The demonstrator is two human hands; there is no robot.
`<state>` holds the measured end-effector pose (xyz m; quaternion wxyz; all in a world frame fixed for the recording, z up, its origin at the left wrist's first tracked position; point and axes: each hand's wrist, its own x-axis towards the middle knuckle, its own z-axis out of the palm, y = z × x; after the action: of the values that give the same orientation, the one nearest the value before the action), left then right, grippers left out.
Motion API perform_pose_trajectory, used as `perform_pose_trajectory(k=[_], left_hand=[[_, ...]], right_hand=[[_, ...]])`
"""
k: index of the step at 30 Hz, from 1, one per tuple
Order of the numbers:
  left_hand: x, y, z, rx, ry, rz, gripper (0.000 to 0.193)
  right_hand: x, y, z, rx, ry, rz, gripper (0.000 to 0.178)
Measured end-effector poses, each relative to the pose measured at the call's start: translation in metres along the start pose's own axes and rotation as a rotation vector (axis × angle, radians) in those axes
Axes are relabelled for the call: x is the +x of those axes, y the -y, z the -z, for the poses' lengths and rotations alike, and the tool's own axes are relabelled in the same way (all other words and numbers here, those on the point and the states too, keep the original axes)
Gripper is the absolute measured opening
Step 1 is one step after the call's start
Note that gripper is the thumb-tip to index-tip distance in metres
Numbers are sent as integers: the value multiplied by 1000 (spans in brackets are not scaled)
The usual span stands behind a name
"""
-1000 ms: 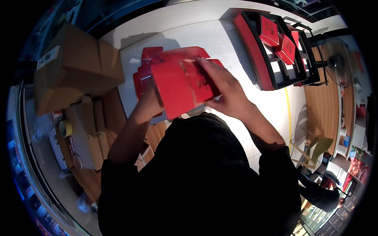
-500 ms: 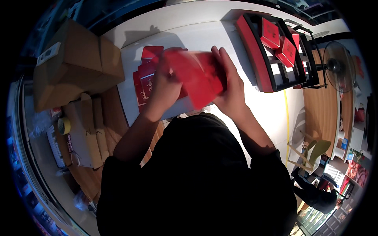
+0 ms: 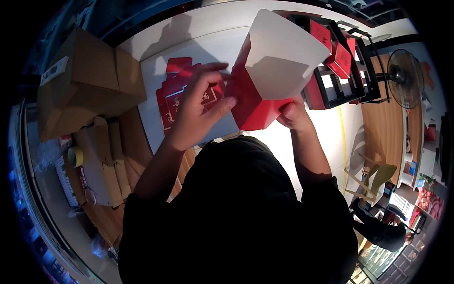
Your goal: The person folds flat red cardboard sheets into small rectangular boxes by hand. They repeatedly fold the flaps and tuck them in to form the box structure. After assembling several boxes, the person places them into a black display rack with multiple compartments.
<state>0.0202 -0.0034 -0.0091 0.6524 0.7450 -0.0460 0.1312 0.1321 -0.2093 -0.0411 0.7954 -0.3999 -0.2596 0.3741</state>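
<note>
A red cardboard box (image 3: 253, 108) is held above the white table, with its broad white inner side (image 3: 279, 52) turned up and outward. My right hand (image 3: 298, 115) grips its lower right corner; some of the fingers are hidden behind the card. Beside the box's left face, my left hand (image 3: 193, 111) has its thumb and fingers apart and holds nothing. Whether its fingertips brush the card, I cannot tell. Under and behind that hand lie several flat red printed cartons (image 3: 171, 102), partly covered by it.
At the back right stands a black rack (image 3: 331, 90) with small red boxes (image 3: 339, 60) on it, near a fan (image 3: 401, 75). A large brown carton (image 3: 90, 80) is on the left, above folded cardboard (image 3: 101, 161) and a tape roll (image 3: 75, 156). A chair (image 3: 378, 177) and another person (image 3: 383, 234) are at right.
The red card, blurred and flatter between both hands before, is now opened out, showing its white inside. My left hand has come off it; my right hand has shifted to its lower right corner.
</note>
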Motion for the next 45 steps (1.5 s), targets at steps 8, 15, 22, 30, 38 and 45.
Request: perform_pose_trajectory(k=[8,15,22,30,38,45], left_hand=[[-4,-2,-2,-194,24,209,58],[-1,0,-10,-153,-72,205,57],[-8,4,-10,-37,-94,56,56],[-11,-17,3,-145,-8,159,57],[0,-21,-15,-30,-304,-341,63],[-2,-22,6,300,-35,-460,57]], right_hand=[[18,-3,-34,148,-180,118,57],[18,-4,-46,-267,-346,212,71],[15,12,-57,-369,-299,101,71],[9,20,-53,-348,-44,-5,81],[10,31,-63,-655,-101,543,69],[5,52,-65,-748,37,525,48]])
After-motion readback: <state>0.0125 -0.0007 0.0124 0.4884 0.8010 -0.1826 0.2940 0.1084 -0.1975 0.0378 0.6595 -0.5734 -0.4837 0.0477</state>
